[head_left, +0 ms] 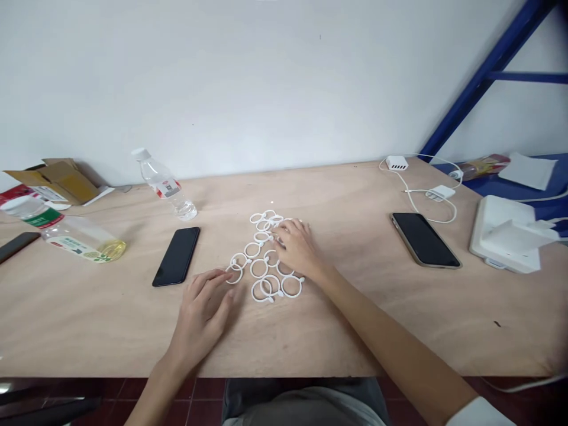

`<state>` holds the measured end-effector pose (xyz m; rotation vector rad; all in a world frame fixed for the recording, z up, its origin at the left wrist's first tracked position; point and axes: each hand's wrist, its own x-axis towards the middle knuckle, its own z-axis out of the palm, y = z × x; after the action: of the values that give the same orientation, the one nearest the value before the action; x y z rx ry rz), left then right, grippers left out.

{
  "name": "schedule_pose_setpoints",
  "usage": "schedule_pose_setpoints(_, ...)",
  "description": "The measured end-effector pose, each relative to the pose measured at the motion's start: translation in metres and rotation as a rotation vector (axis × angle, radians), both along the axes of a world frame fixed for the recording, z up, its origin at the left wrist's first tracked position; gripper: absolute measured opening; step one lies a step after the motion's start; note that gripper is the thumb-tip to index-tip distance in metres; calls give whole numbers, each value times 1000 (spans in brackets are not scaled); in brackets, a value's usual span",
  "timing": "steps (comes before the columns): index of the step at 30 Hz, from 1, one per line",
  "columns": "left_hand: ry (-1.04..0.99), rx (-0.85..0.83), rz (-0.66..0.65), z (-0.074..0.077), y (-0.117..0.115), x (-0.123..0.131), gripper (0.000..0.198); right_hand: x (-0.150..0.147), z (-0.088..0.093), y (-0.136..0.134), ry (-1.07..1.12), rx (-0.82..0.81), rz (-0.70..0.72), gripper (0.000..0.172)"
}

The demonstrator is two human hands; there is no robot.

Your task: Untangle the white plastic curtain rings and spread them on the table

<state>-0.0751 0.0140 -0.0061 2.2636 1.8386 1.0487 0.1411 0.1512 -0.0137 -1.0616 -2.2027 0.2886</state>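
Observation:
A loose cluster of thin white rings, each with a small tab or knob, lies on the wooden table in front of me. Some of them overlap. My left hand rests at the cluster's left side, thumb apart from the fingers. Its index fingertip is at the edge of the leftmost ring, and I cannot tell whether it presses on it. Over the far right part of the cluster lies my right hand, fingers bent down onto the rings and partly spread. It hides several rings beneath it, and no ring is seen lifted.
Left of the rings are a black phone, a tilted water bottle, an oil bottle and an open cardboard box. To the right lie another phone, a charger with cable and a white power adapter.

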Motion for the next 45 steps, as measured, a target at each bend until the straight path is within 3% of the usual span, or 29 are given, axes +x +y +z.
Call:
schedule_pose_setpoints(4, 36, 13, 134, -1, -8, -24, 26, 8, 2, -10, -8, 21, 64, 13)
schedule_pose_setpoints(8, 64, -2, 335, -2, 6, -49, 38, 20, -7, -19, -42, 19, 151, 15)
schedule_pose_setpoints(14, 106, -90, 527, 4, 31, -72, 52, 34, -10, -5, 11, 58, -62, 19)
schedule_pose_setpoints(17, 140, -234, 630, 9, 39, -77, 64, 42, -14, 0, 57, 43, -172, 18)
schedule_pose_setpoints(21, 79, -475, 735, 17, 49, -75, 88, 50, -27, 8, 133, -31, -160, 21)
schedule_pose_setpoints(25, 77, -548, 763, 21, 61, -69, 92, 54, -32, 12, 230, -53, -215, 26)
schedule_pose_setpoints(31, 216, -513, 770, 20, 79, -69, 87, 55, -29, 9, 271, -55, -239, 26)
schedule_pose_setpoints(39, 305, -553, 753, 20, 91, -74, 73, 56, -30, 10, 222, -30, -274, 25)
schedule_pose_setpoints(45, 322, -575, 749, 23, 92, -74, 73, 77, -30, 18, 79, -21, -396, 27)
